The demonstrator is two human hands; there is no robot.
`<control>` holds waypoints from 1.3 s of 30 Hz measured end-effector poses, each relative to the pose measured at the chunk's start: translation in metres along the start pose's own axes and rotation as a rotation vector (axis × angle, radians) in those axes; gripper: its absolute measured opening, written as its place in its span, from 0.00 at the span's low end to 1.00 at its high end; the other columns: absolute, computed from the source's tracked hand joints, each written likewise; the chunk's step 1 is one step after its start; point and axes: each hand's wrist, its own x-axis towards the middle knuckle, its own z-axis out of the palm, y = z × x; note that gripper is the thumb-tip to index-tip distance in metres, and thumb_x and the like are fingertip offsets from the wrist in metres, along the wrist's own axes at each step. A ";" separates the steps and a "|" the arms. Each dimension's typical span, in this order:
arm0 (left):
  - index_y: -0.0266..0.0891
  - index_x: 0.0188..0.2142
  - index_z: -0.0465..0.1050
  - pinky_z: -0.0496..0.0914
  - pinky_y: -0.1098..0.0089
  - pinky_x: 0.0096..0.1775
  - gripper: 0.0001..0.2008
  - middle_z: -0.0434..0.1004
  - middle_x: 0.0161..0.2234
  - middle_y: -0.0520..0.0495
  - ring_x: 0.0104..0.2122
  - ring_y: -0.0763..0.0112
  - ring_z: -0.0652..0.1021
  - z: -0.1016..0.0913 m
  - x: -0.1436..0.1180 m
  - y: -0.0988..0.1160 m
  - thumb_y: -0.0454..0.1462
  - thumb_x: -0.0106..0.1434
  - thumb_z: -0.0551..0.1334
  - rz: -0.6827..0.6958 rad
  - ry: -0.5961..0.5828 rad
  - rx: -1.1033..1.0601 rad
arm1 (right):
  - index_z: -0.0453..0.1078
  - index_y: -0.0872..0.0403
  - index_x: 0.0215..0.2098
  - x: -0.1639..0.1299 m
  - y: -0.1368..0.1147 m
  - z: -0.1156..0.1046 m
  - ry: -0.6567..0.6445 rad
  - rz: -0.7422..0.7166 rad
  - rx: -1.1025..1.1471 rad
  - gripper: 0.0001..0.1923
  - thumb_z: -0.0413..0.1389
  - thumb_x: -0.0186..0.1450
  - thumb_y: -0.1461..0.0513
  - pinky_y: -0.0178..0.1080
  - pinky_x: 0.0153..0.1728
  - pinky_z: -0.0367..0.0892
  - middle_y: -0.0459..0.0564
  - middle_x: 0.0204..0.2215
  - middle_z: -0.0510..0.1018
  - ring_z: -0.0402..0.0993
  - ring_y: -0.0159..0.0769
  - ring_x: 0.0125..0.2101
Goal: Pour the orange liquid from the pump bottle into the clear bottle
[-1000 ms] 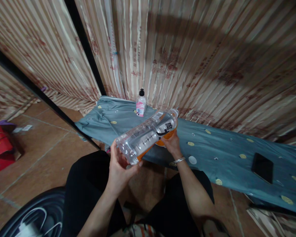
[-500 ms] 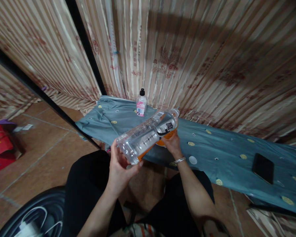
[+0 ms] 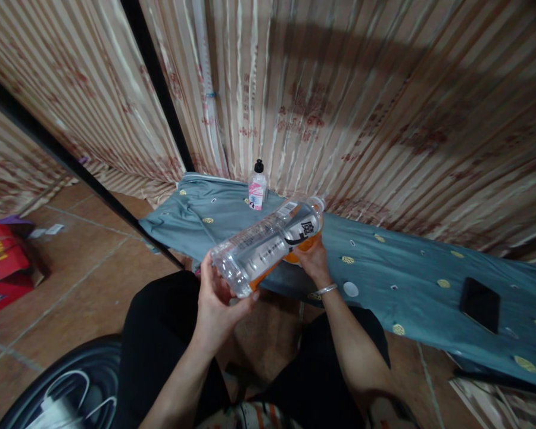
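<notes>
A large clear plastic bottle (image 3: pixel 268 247) with a silver and orange label is held tilted above my lap, its base at lower left and its neck at upper right. Around the base end, the fingers and thumb of my left hand (image 3: pixel 221 307) are closed. Toward the neck end, my right hand (image 3: pixel 312 259), with a silver bangle at the wrist, grips the bottle from the near side, its fingers partly hidden behind it. Beyond the bottle, a small clear bottle (image 3: pixel 256 193) with a black cap and pink label stands upright on the blue cloth.
A blue cloth with yellow prints covers a long low surface (image 3: pixel 406 268). A dark phone (image 3: pixel 479 305) lies on its right part, a pale round disc (image 3: pixel 351 289) nearer. A black pole (image 3: pixel 71 161) slants at left. Beyond are a red box (image 3: pixel 4 268) and a black tub (image 3: pixel 100 369) holding a white cable.
The view has shifted very slightly. Both hands keep the same hold on the large bottle, and its tilt looks unchanged.
</notes>
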 end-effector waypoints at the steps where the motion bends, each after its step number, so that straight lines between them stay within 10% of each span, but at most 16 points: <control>1: 0.43 0.56 0.66 0.78 0.72 0.32 0.42 0.81 0.50 0.43 0.38 0.64 0.85 0.000 0.000 0.000 0.43 0.45 0.82 0.001 0.003 0.002 | 0.67 0.55 0.57 0.000 -0.001 0.000 -0.002 0.010 -0.005 0.38 0.68 0.53 0.49 0.62 0.54 0.78 0.63 0.49 0.85 0.84 0.57 0.48; 39: 0.44 0.58 0.66 0.81 0.67 0.39 0.46 0.80 0.51 0.42 0.45 0.56 0.85 0.001 0.003 0.005 0.43 0.42 0.84 -0.017 0.005 -0.010 | 0.67 0.58 0.57 -0.001 -0.010 -0.003 0.000 0.039 0.006 0.39 0.69 0.51 0.52 0.62 0.53 0.78 0.66 0.49 0.85 0.84 0.58 0.48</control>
